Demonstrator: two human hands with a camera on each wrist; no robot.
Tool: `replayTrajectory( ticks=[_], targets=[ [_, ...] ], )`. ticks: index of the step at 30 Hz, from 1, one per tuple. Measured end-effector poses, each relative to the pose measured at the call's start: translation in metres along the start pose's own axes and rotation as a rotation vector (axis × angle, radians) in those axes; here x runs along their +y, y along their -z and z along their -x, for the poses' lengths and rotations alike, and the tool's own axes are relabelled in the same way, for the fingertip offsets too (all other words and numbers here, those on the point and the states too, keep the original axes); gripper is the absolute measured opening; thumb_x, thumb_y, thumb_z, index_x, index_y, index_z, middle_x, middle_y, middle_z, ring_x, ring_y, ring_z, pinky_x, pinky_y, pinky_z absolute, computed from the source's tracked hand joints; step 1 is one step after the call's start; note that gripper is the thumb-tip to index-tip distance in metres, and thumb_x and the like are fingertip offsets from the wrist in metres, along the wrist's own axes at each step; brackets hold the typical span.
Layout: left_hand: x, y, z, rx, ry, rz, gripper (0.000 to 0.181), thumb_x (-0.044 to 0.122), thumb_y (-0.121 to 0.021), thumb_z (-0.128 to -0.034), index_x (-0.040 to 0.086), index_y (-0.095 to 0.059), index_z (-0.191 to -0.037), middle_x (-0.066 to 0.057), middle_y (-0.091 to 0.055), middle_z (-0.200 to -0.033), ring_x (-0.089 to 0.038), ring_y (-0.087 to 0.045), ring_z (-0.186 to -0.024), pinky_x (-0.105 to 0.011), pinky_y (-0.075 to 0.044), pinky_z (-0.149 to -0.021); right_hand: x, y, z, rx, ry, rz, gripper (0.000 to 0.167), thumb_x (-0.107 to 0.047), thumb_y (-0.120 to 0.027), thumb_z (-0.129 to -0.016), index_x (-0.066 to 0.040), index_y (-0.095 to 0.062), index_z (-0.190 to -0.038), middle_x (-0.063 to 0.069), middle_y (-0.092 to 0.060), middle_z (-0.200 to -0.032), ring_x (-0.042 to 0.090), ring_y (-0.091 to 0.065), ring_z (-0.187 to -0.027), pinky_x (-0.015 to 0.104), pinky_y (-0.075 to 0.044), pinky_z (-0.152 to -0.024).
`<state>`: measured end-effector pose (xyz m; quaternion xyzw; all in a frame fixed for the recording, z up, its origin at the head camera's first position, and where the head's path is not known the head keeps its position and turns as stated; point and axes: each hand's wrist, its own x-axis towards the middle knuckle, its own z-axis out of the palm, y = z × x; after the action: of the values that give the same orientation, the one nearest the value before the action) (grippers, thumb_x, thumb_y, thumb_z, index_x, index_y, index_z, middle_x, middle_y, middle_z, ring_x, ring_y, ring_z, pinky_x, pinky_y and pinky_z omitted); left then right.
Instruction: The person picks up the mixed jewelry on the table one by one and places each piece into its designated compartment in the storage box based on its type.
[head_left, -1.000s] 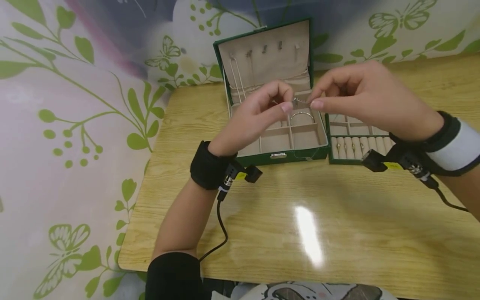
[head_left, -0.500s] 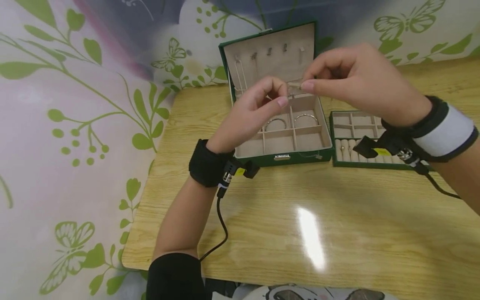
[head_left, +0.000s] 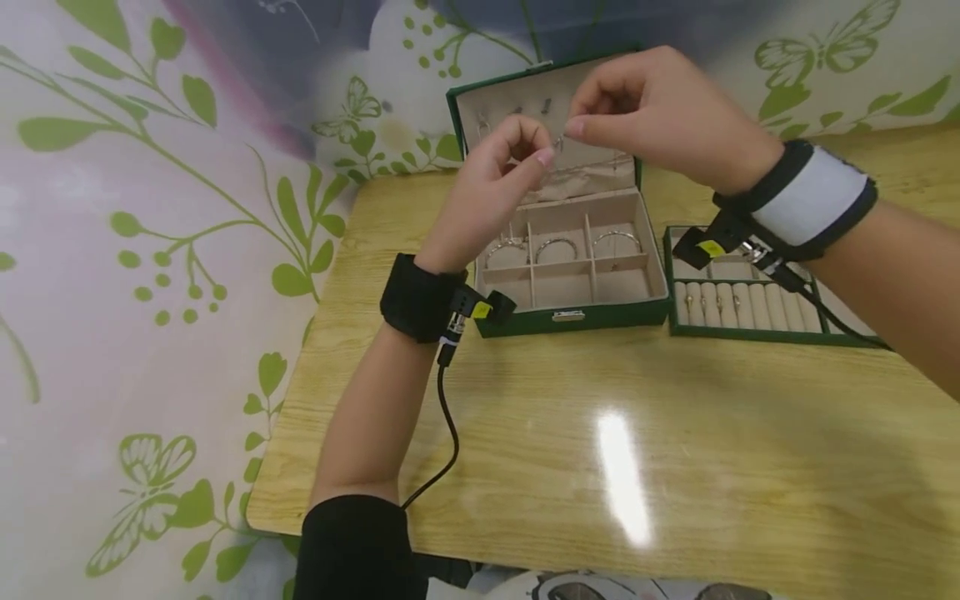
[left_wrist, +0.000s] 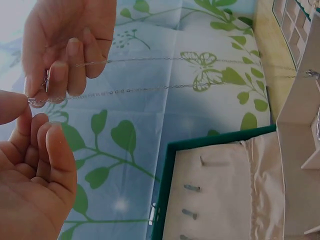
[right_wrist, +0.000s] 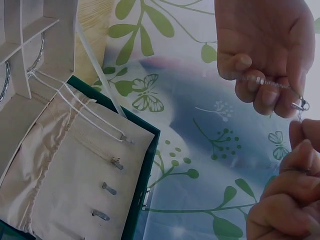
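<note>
A thin silver necklace chain [left_wrist: 117, 92] runs between my two hands, and its two strands hang down to a small pendant [left_wrist: 312, 74]. My left hand [head_left: 483, 183] pinches one end at a small clasp [right_wrist: 301, 105], seen in the right wrist view. Close beside it, my right hand [head_left: 671, 125] pinches the other end between thumb and forefinger. Whether the ends are hooked together, I cannot tell. Both hands are raised in front of the open lid of a green jewelry box [head_left: 611, 315]. In the right wrist view another necklace [right_wrist: 85, 107] hangs from a lid hook.
Round bangles [head_left: 557, 242] sit in the box's compartments. To the right lies a green tray [head_left: 750, 335] with several rings [head_left: 705, 302] in its padded slots. A wall with leaf prints [head_left: 217, 292] borders the wooden table [head_left: 525, 450] at the left and back.
Both hands have risen and shifted toward the lid, the right one farther and to the left. The necklace has come up with them, and its pendant has left the box's front edge.
</note>
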<state>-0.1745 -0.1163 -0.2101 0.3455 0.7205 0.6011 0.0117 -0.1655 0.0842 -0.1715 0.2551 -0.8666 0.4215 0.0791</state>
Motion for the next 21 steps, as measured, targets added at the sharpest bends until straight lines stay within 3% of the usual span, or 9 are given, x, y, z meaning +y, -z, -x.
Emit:
replayTrajectory(
  ticks=[8,13,18,21],
  targets=[
    [-0.007,0.008,-0.005,0.075,0.016,-0.055,0.007,0.008,-0.046,-0.0985,0.0,-0.048,-0.099,-0.006,-0.044,-0.09,-0.019,-0.043,-0.081,-0.027,-0.037,-0.073,-0.001,-0.009,-0.018,-0.029,0.005,0.004,0.018,-0.023,-0.058,-0.094,-0.007,-0.065,-0.095,0.001,-0.053,-0.078,0.016,-0.04,-0.066,0.028,-0.029,-0.061],
    [-0.02,0.018,0.0,0.163,0.057,-0.053,0.013,0.01,-0.047,-0.0989,0.0,-0.051,-0.106,-0.003,-0.047,-0.093,-0.017,-0.044,-0.083,-0.027,-0.038,-0.075,-0.002,-0.014,-0.034,-0.033,0.019,0.023,0.019,-0.024,-0.057,-0.094,-0.007,-0.065,-0.097,0.0,-0.052,-0.077,0.016,-0.038,-0.065,0.029,-0.028,-0.062],
    [-0.042,0.026,0.014,0.268,0.215,-0.092,0.022,0.015,-0.048,-0.0993,0.001,-0.051,-0.115,-0.006,-0.05,-0.103,-0.017,-0.047,-0.091,-0.027,-0.04,-0.078,0.003,-0.017,-0.047,-0.033,0.016,0.054,0.023,-0.025,-0.055,-0.095,-0.005,-0.064,-0.102,-0.001,-0.054,-0.083,0.016,-0.041,-0.071,0.029,-0.03,-0.066],
    [-0.062,0.025,0.026,0.34,0.346,-0.148,0.033,0.018,-0.05,-0.0985,0.004,-0.044,-0.128,-0.008,-0.046,-0.12,-0.02,-0.046,-0.103,-0.028,-0.042,-0.082,0.011,-0.015,-0.051,-0.024,0.007,0.078,0.025,-0.026,-0.054,-0.096,-0.004,-0.064,-0.104,-0.003,-0.055,-0.087,0.014,-0.043,-0.074,0.029,-0.031,-0.067]
  ],
)
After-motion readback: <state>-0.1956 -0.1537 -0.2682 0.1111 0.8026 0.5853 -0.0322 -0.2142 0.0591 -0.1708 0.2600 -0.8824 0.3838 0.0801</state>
